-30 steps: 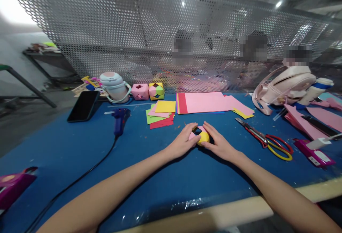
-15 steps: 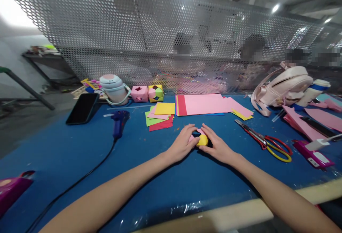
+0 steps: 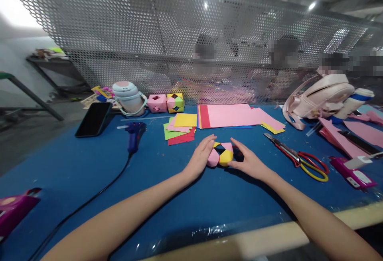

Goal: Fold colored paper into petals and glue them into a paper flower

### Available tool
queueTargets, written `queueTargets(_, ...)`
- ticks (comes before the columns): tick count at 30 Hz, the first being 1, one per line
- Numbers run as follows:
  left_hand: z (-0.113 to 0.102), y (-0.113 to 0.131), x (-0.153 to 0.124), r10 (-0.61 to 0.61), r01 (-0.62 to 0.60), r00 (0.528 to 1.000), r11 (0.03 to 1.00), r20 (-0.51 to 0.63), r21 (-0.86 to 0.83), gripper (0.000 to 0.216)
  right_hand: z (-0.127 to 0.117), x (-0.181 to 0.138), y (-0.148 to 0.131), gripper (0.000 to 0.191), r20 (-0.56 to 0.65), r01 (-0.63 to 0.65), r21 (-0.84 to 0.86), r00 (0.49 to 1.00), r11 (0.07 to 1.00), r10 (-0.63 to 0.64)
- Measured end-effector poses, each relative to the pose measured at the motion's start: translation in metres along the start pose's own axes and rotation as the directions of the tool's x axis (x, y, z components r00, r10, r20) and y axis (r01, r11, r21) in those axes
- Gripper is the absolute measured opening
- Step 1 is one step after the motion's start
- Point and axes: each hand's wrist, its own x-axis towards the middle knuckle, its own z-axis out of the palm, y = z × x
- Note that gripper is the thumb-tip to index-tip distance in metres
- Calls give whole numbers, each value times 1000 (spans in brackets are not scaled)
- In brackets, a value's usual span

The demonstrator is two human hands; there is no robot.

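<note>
A folded paper cube (image 3: 226, 158) in pink and yellow, with a dark gap in its middle, sits on the blue tabletop between my hands. My left hand (image 3: 199, 159) lies along the cube's left side with its fingers stretched out. On the other side, my right hand (image 3: 250, 161) has thumb and fingers spread apart, the thumb tip close to or touching the yellow face. The right side of the cube is partly shaded, and its underside is hidden.
Behind the cube lie small coloured paper squares (image 3: 185, 120) and large pink sheets (image 3: 229, 115). Two finished paper cubes (image 3: 157, 103) stand near the mesh screen (image 3: 125, 25). A blue glue gun (image 3: 133, 138) with a cord is at left; scissors (image 3: 312, 165) lie at right.
My fingers have loosened from around the paper cube and spread outward, showing more of its pink and yellow faces. The right hand has drawn slightly to the right.
</note>
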Motion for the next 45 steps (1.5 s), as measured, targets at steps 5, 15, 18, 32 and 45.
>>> queueTargets(5, 4, -4, -2, 77, -79, 996, 996, 32, 51, 38, 4, 1, -2, 73, 7, 0, 20, 1000, 1000, 0)
queueTargets(15, 6, -2, 0, 133, -130, 991, 987, -27, 96, 37, 8, 4, -3, 69, -25, 22, 9, 999, 1000, -22)
queueTargets(18, 4, 0, 0, 121, -119, 993, 987, -6, 108, 38, 7, 3, -1, 69, -6, 38, -17, 999, 999, -39)
queueTargets(32, -2, -2, -3, 123, -123, 992, 987, 9, 104, 42, 4, 2, -6, 73, 28, 99, -50, 995, 994, -97)
queueTargets(45, -18, 7, 19, -177, 175, 983, 984, -50, -28, 46, -3, 6, -5, 57, -69, -131, 147, 987, 980, 143)
